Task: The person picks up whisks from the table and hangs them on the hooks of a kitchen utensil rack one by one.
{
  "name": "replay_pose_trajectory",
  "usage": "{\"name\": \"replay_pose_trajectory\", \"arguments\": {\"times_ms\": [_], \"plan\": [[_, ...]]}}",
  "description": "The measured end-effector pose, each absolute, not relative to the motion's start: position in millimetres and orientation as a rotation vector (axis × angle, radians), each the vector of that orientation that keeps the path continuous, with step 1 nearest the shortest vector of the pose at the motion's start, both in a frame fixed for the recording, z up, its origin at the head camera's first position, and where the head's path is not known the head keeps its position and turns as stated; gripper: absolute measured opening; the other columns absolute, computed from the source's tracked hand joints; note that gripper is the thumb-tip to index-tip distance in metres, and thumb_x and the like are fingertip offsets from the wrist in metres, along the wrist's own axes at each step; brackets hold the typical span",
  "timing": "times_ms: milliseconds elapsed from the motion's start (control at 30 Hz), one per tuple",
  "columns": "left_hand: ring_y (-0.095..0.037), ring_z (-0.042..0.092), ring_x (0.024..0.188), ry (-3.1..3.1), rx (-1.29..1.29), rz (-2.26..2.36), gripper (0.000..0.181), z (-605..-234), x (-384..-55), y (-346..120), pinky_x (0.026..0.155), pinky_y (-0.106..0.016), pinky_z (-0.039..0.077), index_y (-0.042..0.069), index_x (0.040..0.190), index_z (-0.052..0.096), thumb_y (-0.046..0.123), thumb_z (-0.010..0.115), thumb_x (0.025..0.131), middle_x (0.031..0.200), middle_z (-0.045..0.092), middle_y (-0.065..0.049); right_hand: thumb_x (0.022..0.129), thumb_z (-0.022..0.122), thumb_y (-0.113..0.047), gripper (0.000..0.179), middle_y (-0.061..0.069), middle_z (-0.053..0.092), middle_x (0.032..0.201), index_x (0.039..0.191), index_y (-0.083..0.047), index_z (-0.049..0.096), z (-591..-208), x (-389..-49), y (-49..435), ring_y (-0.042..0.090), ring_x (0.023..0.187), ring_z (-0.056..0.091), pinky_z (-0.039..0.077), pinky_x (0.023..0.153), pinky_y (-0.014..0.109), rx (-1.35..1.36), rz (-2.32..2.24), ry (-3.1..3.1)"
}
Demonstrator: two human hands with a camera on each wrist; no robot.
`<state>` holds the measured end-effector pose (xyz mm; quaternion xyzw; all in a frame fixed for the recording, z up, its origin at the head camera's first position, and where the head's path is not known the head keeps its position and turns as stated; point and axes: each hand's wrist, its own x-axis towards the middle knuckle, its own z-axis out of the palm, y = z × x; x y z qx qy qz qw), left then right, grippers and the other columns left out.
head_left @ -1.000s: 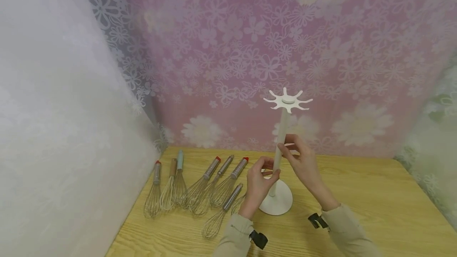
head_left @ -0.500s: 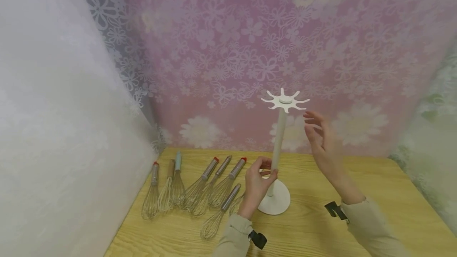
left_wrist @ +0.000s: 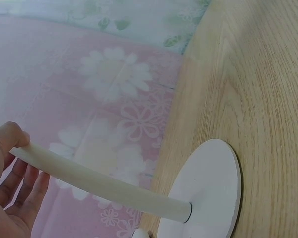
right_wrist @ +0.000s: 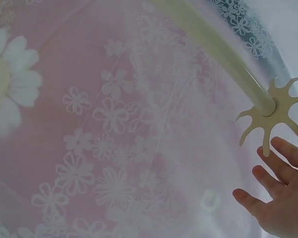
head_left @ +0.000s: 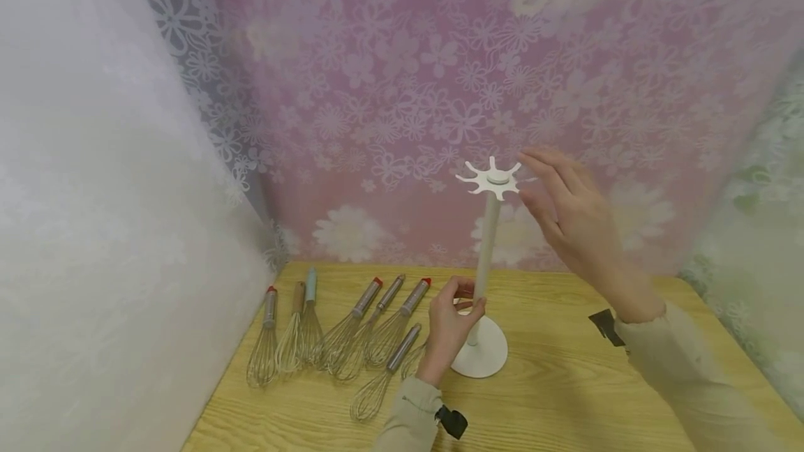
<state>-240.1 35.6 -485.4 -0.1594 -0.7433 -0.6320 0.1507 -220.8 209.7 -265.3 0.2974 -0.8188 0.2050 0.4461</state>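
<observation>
A white utensil stand [head_left: 486, 250] rises from its round base [head_left: 493, 361] on the wooden table. Its top is a star-shaped ring of curved hooks [head_left: 484, 183]. Low on the pole, my left hand [head_left: 447, 330] grips it between thumb and fingers; the left wrist view shows the thumb above the pole [left_wrist: 109, 186] and the fingers below. Up at the hook ring is my right hand [head_left: 581, 225], its fingers spread and fairly straight beside the hooks. In the right wrist view its fingertips meet the tip of one hook [right_wrist: 266, 144], though whether they touch is unclear.
Several wire whisks lie left of the stand, among them a blue-handled whisk [head_left: 311, 291], a wooden-handled whisk [head_left: 298, 298] and a steel whisk [head_left: 402, 351] nearest the front. Flowered pink cloth [head_left: 389, 124] stands behind the table [head_left: 597, 368]; a pale cloth [head_left: 125, 194] is at left.
My right hand has let go of the pole, swung out to the right and come up to the hook ring. The left hand has kept its hold low on the pole.
</observation>
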Motion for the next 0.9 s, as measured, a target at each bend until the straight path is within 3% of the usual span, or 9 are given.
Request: {"name": "replay_pose_trajectory", "arguments": {"times_ms": [233,533,733,900], "plan": [[-0.013,0.068,0.095,-2.126,-0.453,-1.843,0.025,-487.5,-240.9,34.6,0.081,-0.028,0.062,0.018,0.108,0.068,0.008,0.079,0.089,0.103,0.07,-0.001,0.109,0.043,-0.043,0.05,0.012,0.055,0.147,0.148,-0.013,0.052,-260.0,-224.9,206.6,0.033,0.142,0.044,0.032,0.119,0.055,0.833,0.362,-2.12],[-0.012,0.068,0.094,-2.115,-0.445,-1.868,0.024,-486.3,-239.7,35.3,0.082,-0.029,0.062,0.016,0.106,0.067,0.006,0.079,0.088,0.1,0.07,-0.002,0.104,0.056,-0.024,0.037,0.011,0.064,0.136,0.14,-0.014,0.061,-256.2,-228.9,202.6,0.037,0.12,0.062,0.026,0.121,0.06,0.903,0.323,-2.075],[-0.011,0.068,0.094,-2.134,-0.436,-1.843,0.024,-485.5,-239.2,34.9,0.081,-0.029,0.062,0.015,0.106,0.067,0.006,0.079,0.088,0.101,0.07,-0.003,0.108,0.048,-0.033,0.038,0.012,0.067,0.132,0.138,-0.014,0.062,-257.7,-229.6,201.2,0.038,0.114,0.065,0.029,0.119,0.062,0.908,0.321,-2.064],[-0.011,0.068,0.094,-2.141,-0.423,-1.847,0.024,-484.8,-238.6,34.9,0.082,-0.03,0.062,0.017,0.106,0.068,0.006,0.079,0.088,0.101,0.07,-0.001,0.103,0.059,-0.022,0.037,0.012,0.066,0.132,0.14,-0.015,0.061,-259.5,-230.4,200.3,0.038,0.113,0.065,0.031,0.117,0.062,0.91,0.334,-2.049]]}}
